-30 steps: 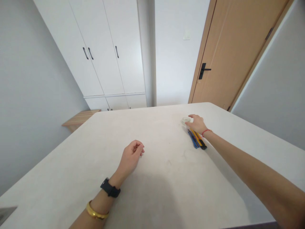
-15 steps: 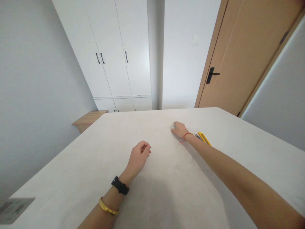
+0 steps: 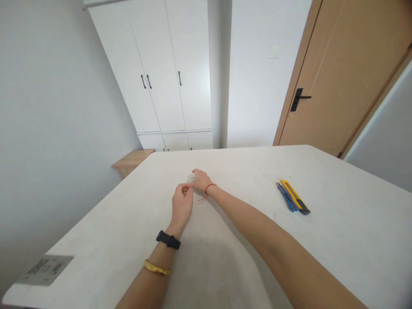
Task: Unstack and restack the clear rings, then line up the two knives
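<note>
The clear ring-shaped item (image 3: 191, 178) lies toward the far side of the pale surface (image 3: 128, 223), left of the middle. The right hand (image 3: 202, 180) has its grip around it, narrow, with thumb and fingers at its edge. Just beside it, the left hand (image 3: 183, 201) keeps a narrow grip, fingertips drawn together; whether they touch the item, I cannot tell. Well apart to the right lie a yellow utility knife (image 3: 292, 194) with a black end and a slim blue tool (image 3: 286, 197), side by side. A grey printed label (image 3: 46, 270) sits at the surface's near left corner.

Beyond the surface stands a white wardrobe (image 3: 151, 51), with 3 dark handles on its tall doors. A wood-topped piece of furniture (image 3: 133, 158) is at the left, a light switch (image 3: 274, 51) on the white wall and a wooden door (image 3: 354, 64) with a black handle at the right.
</note>
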`<control>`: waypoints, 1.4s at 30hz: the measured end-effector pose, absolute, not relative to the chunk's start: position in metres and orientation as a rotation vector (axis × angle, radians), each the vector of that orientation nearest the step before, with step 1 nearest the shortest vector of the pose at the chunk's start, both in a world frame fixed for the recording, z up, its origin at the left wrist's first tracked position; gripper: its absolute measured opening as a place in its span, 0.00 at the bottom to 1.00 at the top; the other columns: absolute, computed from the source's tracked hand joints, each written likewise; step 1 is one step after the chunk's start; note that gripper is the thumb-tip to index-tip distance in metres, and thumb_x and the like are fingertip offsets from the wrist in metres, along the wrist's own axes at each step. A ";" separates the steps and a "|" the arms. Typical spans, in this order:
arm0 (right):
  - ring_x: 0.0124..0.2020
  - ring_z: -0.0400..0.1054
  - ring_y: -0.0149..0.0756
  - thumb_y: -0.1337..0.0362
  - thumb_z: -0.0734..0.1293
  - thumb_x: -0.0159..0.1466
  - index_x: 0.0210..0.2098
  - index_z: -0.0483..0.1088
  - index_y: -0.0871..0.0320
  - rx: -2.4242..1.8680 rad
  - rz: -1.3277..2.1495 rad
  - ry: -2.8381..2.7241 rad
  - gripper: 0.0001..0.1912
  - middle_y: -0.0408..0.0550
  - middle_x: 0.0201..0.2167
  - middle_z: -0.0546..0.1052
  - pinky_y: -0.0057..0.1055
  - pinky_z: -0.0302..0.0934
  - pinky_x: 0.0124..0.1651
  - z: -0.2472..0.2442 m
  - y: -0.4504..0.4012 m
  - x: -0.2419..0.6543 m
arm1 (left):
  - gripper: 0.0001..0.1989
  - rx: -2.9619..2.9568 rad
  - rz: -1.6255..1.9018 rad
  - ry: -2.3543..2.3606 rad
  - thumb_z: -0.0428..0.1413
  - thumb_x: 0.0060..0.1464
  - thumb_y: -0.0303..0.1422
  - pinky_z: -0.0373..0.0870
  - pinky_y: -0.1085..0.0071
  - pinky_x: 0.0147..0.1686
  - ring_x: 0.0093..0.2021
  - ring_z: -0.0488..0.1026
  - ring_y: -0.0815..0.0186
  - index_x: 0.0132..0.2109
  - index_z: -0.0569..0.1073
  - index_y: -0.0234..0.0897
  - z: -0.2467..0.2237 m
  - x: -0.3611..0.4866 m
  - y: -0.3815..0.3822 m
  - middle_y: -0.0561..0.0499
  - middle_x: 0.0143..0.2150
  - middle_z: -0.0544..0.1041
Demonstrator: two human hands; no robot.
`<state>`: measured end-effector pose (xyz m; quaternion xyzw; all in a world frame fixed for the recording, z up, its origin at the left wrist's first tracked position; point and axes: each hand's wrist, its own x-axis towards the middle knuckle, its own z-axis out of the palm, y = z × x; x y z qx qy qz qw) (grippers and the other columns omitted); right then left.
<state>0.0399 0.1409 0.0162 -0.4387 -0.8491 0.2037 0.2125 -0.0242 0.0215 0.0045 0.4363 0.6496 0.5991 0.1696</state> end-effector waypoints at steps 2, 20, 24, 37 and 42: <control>0.55 0.65 0.52 0.55 0.74 0.51 0.58 0.62 0.60 -1.180 0.558 -2.372 0.38 0.60 0.56 0.71 0.43 0.59 0.54 0.022 0.138 0.054 | 0.09 1.223 1.701 1.855 0.53 0.51 0.37 0.69 0.66 0.37 0.34 0.73 0.63 0.37 0.69 0.37 0.005 -0.027 0.022 0.51 0.33 0.73; 0.71 0.38 0.50 0.56 0.54 0.67 0.67 0.53 0.65 -1.518 0.381 -2.504 0.32 0.58 0.69 0.49 0.50 0.35 0.69 0.011 0.068 0.355 | 0.13 1.679 1.242 1.824 0.49 0.51 0.41 0.68 0.66 0.35 0.33 0.72 0.61 0.36 0.72 0.38 0.023 0.012 0.007 0.48 0.34 0.76; 0.71 0.35 0.52 0.57 0.54 0.67 0.67 0.48 0.72 -1.339 0.435 -2.650 0.35 0.65 0.70 0.45 0.49 0.38 0.69 0.012 0.027 0.275 | 0.14 1.669 1.245 1.907 0.49 0.50 0.42 0.69 0.65 0.37 0.34 0.72 0.60 0.37 0.73 0.38 0.026 -0.006 0.012 0.48 0.36 0.77; 0.71 0.34 0.54 0.66 0.52 0.66 0.65 0.54 0.75 -1.500 0.553 -2.299 0.30 0.67 0.69 0.46 0.57 0.29 0.68 0.009 -0.007 0.014 | 0.11 1.533 1.020 2.389 0.47 0.53 0.29 0.68 0.67 0.46 0.44 0.74 0.60 0.39 0.73 0.36 0.033 -0.080 0.013 0.45 0.41 0.79; 0.70 0.34 0.58 0.54 0.58 0.65 0.66 0.49 0.77 -1.309 0.635 -2.326 0.39 0.72 0.69 0.45 0.56 0.31 0.68 0.014 -0.002 0.035 | 0.09 1.526 0.786 2.389 0.52 0.52 0.29 0.68 0.69 0.40 0.39 0.76 0.61 0.39 0.75 0.35 0.028 -0.086 0.013 0.46 0.36 0.79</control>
